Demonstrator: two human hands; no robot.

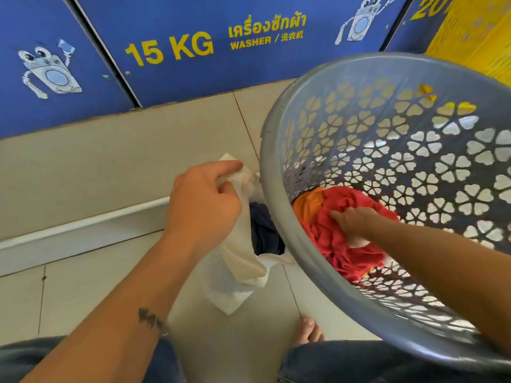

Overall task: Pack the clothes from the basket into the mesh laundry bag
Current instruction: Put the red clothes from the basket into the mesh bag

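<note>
1. My right hand is down inside the grey laundry basket, its grip curled into the red garment, fingers bunched in the cloth. I judge it a grasp about to lift, not yet a lift: the red cloth lies on the basket floor.

2. My left hand pinches the rim of the white mesh laundry bag between thumb and curled fingers, holding its mouth up and open just beside the basket's near wall.

3. Inside the bag's mouth a dark navy garment shows, so some packing looks done. An orange garment lies under and beside the red one, touching it. At least these two remain in the basket.

4. Step in hand, as I read it: fetching the next piece. The next move calls for raising the red garment over the basket rim, which tilts toward me, and dropping it into the bag's mouth while the left grip keeps that mouth spread.

5. What stands in the way: the basket rim sits between the clothes and the bag, and partly overlaps the opening. The red cloth may drag the orange one along, or catch on the flower-shaped cutouts.

6. Around: pale floor tiles, the blue washer panel marked 15 KG behind, a yellow crate at the upper right, my bare foot and my jeans at the bottom edge.
</note>
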